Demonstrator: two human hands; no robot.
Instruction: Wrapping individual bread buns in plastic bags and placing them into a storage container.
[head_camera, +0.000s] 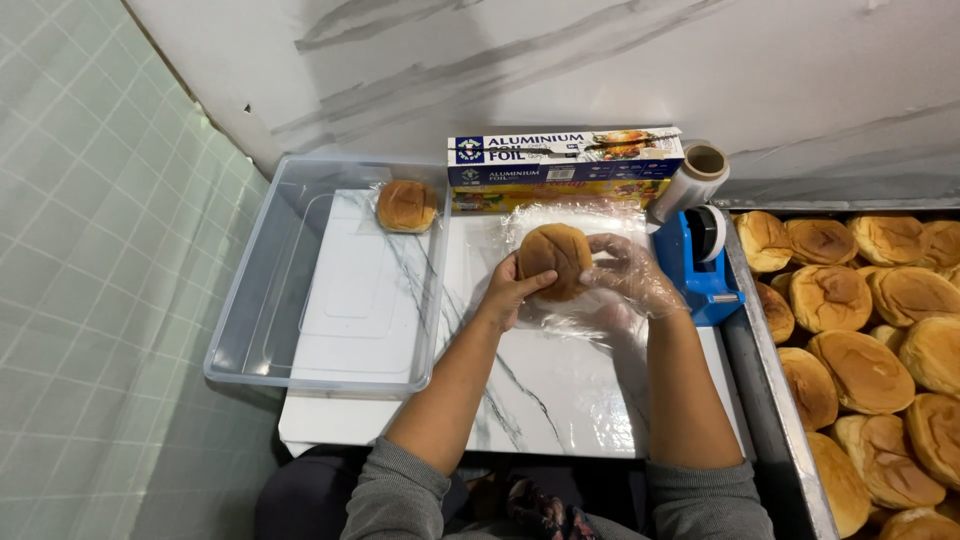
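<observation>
A round brown bun sits at the middle of a sheet of clear wrap spread on the white marble-patterned table, and both hands are on it. The left hand comes in from the bun's near-left side, thumb laid along its lower edge and fingers curled under and behind it, so it grips the bun. The right hand lies against the bun's right side, its fingers half curled and seen through a fold of the wrap, which is gathered over them; whether they pinch the film or only press it to the bun cannot be told. The bun is round with no long axis, and it lies between the two hands, touching both, the left holding more of it. The loose film runs out toward the person from under the bun and bunches to its right. Behind the bun stands a blue and yellow foil box, and right of that a wrap roll leaning over a blue tape dispenser. Left of the bun is a clear plastic tub holding one wrapped bun in its far corner. Well to the right, past the dispenser, a metal tray carries many bare buns.
</observation>
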